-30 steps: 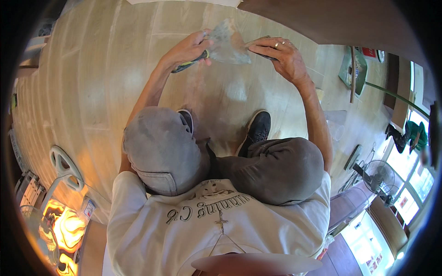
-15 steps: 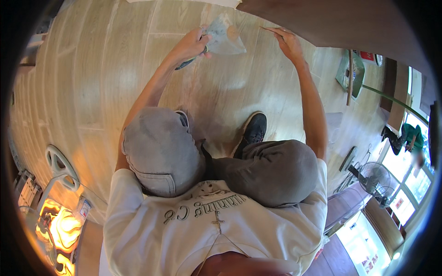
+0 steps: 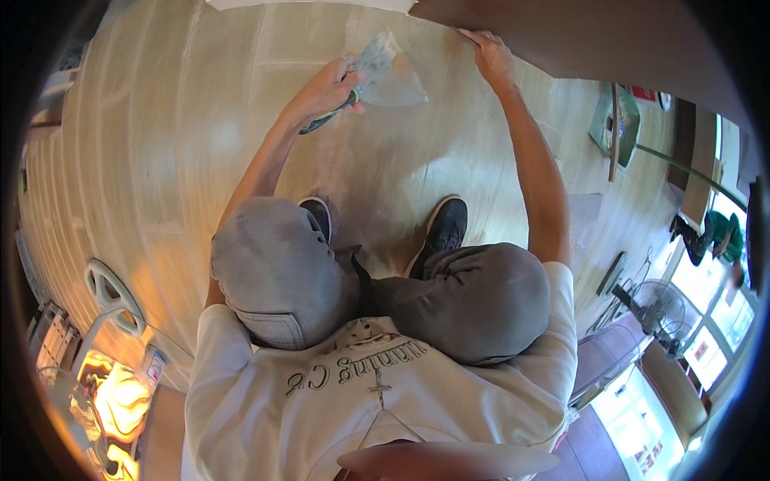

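Note:
A wide putty knife (image 3: 393, 78) with a smeared, flared blade and a dark handle edged in yellow-green is gripped in my left hand (image 3: 327, 90). Its blade points away to the right, with a beige patch near the far edge. My right hand (image 3: 495, 61) reaches up to the lower edge of a large brown panel (image 3: 577, 36), its fingers closed together at that edge. The thin flat piece seen in these fingers earlier is hard to make out now. I squat with my shoes on either side of the wood-look floor (image 3: 369, 168).
A green dustpan-like container (image 3: 603, 132) with a long green pole stands at the right. Further back are a fan (image 3: 654, 309) and a person in green (image 3: 722, 236). At the left lie a grey frame with a handle (image 3: 114, 297) and a brightly glowing patterned surface (image 3: 120, 401).
My right hand has moved up and slightly left, to the brown panel's edge. My left hand has shifted slightly down and left, with the putty knife still in it.

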The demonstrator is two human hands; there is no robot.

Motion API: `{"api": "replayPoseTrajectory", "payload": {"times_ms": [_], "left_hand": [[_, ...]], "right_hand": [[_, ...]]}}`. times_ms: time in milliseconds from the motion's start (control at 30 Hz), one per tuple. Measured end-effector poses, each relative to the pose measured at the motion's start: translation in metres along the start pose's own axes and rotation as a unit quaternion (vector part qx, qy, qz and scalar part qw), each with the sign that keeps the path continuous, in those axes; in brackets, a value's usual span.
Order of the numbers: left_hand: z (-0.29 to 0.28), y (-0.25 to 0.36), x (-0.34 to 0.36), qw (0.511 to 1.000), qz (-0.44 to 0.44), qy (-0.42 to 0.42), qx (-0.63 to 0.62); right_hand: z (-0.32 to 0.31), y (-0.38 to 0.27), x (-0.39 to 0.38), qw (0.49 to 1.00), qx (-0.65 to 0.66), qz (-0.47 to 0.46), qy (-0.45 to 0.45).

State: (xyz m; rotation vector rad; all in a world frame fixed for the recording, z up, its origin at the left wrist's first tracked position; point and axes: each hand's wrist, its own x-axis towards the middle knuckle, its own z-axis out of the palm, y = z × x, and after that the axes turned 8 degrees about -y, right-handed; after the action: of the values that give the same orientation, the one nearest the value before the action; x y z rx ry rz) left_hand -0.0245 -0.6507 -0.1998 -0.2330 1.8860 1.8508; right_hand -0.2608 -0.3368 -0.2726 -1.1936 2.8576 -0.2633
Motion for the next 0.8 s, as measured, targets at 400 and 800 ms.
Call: {"api": "replayPoseTrajectory", "payload": {"times_ms": [400,800], "left_hand": [[-0.003,-0.025,0.009,0.995,0.047,0.017,-0.088],[0.011,0.039,-0.008,0.989,0.052,-0.082,-0.11]], "right_hand": [[-0.047,-0.069,-0.076,0.941,0.324,-0.059,-0.076],[-0.171,-0.141,-0.125,0.969,0.151,-0.196,0.024]]}}
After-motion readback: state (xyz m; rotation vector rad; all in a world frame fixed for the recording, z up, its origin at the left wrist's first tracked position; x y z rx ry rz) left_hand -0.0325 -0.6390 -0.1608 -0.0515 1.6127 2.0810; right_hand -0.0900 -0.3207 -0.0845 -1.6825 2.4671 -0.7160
